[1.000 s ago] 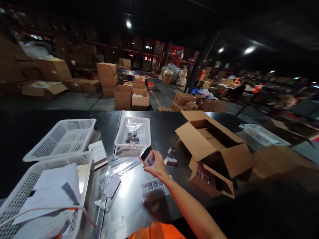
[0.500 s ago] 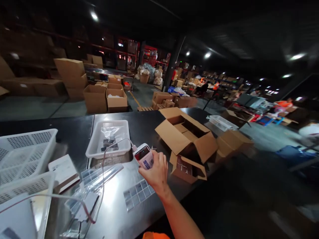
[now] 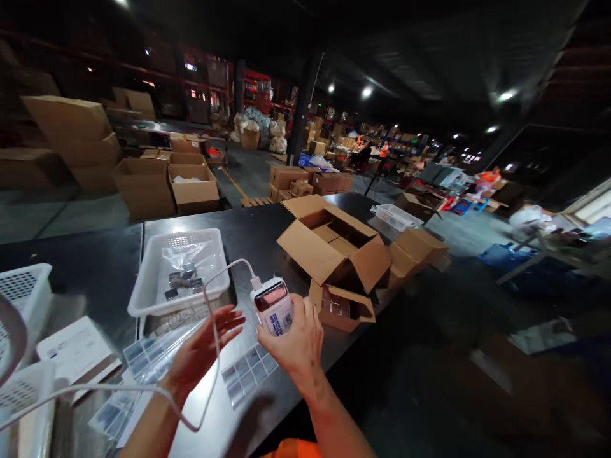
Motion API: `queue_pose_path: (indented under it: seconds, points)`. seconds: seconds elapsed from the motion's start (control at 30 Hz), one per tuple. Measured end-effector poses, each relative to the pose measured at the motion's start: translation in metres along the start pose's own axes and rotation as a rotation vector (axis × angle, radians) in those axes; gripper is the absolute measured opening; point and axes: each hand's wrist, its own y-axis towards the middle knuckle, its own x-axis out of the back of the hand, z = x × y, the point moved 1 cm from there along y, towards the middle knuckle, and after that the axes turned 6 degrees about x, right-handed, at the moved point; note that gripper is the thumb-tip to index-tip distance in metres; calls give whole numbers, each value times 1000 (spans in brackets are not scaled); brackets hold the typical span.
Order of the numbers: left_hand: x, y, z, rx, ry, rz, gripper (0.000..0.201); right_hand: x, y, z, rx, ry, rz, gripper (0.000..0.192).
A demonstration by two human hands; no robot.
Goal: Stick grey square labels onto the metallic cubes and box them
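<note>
My right hand [image 3: 300,343] is closed round a white palm-sized device [image 3: 273,312] with a dark window at its top end, blue print and a square code. A pale cable [image 3: 242,262] plugs into its upper end and loops down to the left. My left hand [image 3: 203,346] is open beside the device, fingers stretched toward it and apart from it, with the cable passing across the hand. Below the device, a clear sheet of square pockets [image 3: 248,376] lies on the metal table. Behind my left hand, a white basket [image 3: 136,299] holds a clear bag [image 3: 191,261] and small dark pieces.
An open carton [image 3: 310,251] stands beyond my right hand, with a smaller carton [image 3: 351,321] in front of it holding packed items. To the left are a white box [image 3: 76,346], more clear sheets [image 3: 143,356] and white baskets [image 3: 38,286]. Stacked cartons fill the background.
My left hand has come into view from below, open, beside the device. The view has turned right, so the table things sit farther left. My right hand still holds the device.
</note>
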Motion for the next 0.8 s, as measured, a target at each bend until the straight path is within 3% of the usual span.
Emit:
queue_pose_path:
  seconds: [0.17, 0.33, 0.43, 0.63, 0.8]
  points:
    - [-55, 43, 66, 205, -292, 307, 47, 10, 1, -25, -33, 20, -15, 54]
    - [-94, 71, 119, 337, -221, 392, 48, 36, 10, -63, -110, 24, 9, 52]
    - [-128, 88, 144, 391, -173, 424, 54, 55, 18, -94, -161, 14, 34, 57]
    - [-215, 124, 193, 439, -128, 446, 58, 104, 25, -184, -202, 72, 13, 59]
    - [-273, 149, 261, 597, -72, 474, 78, 158, 3, -279, -206, 306, 13, 52]
